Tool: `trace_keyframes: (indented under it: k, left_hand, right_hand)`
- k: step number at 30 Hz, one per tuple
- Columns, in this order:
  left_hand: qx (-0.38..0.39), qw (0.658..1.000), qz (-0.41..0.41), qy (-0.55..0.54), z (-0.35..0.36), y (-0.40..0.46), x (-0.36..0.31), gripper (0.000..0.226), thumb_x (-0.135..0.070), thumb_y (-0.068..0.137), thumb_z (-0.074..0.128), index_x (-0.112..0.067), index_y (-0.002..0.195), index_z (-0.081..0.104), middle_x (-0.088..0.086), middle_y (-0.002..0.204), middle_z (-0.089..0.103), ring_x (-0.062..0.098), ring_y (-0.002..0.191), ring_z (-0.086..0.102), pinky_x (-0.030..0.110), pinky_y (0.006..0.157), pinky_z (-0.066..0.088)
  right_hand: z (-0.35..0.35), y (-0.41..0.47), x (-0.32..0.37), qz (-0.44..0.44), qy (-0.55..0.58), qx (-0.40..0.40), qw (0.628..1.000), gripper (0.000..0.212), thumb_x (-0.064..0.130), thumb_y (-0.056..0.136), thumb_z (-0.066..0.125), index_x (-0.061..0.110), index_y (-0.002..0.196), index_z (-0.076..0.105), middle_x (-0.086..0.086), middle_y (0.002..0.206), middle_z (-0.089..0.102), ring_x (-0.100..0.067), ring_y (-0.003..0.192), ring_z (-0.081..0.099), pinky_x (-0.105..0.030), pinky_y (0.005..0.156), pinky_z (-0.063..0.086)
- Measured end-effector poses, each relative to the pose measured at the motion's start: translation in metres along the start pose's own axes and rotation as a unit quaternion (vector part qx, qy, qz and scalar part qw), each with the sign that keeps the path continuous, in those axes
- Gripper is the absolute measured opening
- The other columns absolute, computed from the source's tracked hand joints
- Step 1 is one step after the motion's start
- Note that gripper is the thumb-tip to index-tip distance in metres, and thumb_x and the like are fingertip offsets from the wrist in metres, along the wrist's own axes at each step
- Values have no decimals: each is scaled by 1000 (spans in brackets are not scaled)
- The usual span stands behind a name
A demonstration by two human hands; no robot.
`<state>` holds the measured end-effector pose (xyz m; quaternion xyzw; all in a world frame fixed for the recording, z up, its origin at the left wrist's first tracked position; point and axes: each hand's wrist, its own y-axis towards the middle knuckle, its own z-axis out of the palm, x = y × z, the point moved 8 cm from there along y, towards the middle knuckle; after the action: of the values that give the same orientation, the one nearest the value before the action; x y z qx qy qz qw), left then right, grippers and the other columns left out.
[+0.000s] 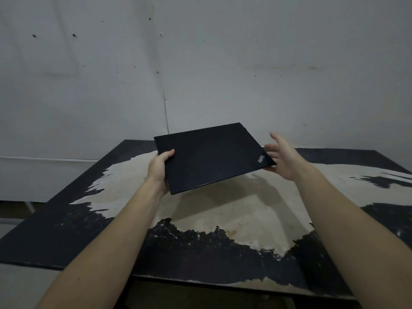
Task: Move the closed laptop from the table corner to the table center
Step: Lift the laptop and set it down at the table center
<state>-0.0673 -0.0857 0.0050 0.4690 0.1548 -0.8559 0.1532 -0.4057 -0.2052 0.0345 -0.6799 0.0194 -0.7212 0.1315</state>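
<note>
A closed black laptop [211, 156] with a small logo at its right corner hangs tilted in the air above the worn table [223, 210]. My left hand [159, 169] grips its left edge, thumb on the lid and fingers hidden beneath. My right hand [283, 158] is spread beside the laptop's right corner, fingers apart; the lowest fingers seem to touch the underside of that corner. The laptop casts a shadow on the pale middle of the table.
The table is black with a large pale patch where the coating has peeled. A grey wall with small holes stands right behind it. Its front edge [223, 284] runs below my forearms, and floor shows at the left.
</note>
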Motion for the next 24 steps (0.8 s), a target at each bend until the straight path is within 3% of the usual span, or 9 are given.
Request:
trace_keyframes:
  k: [4,7,8,13,16,19,24]
  left_hand:
    - [34,999,-14,30,9,-2,7,23,-19,92,64,-12,114,66,12,93,79,29,75,77,40,52,60]
    - [57,996,-17,67,21,1,8,21,-17,91,66,-9,111,67,14,96,78,30,77,76,40,55,61]
    - [59,995,-15,79,24,3,8,21,-16,91,68,-7,110,67,16,96,78,31,77,76,40,54,61]
    - [40,989,-17,143,36,14,15,24,-17,88,74,-2,106,70,15,90,79,31,75,77,37,51,60]
    - [19,979,4,201,38,21,19,29,-20,88,76,0,108,68,13,86,78,25,68,76,32,47,58]
    - [-8,963,29,269,40,26,22,34,-24,83,82,-4,107,66,15,93,76,23,68,75,29,46,56]
    - [-26,954,21,299,46,36,35,37,-21,82,83,-13,107,56,9,93,71,26,79,72,38,65,60]
  right_hand:
    - [3,-7,-4,1,-88,52,995,37,52,83,74,22,106,77,0,96,78,-16,65,74,-27,53,56]
    - [1,-10,-15,-14,-138,60,989,44,47,81,81,20,114,72,0,100,81,-20,84,78,-37,68,63]
    - [-1,-10,-19,-23,-144,51,988,45,46,79,83,19,113,71,-1,100,81,-22,87,78,-38,71,64]
    - [-17,-14,-27,-58,-85,-9,995,38,31,79,87,11,109,74,-8,98,81,-24,80,79,-32,57,61]
    - [-30,-13,-31,-48,-93,-43,994,32,29,76,90,9,96,74,-6,84,81,-18,62,76,-27,47,57]
    - [-43,-10,-37,-24,-117,-80,990,42,33,72,92,9,94,67,-3,71,79,-15,51,72,-23,40,52]
    - [-58,0,-49,-26,-123,-121,985,45,31,70,94,14,92,58,-5,86,72,-11,47,69,-21,35,48]
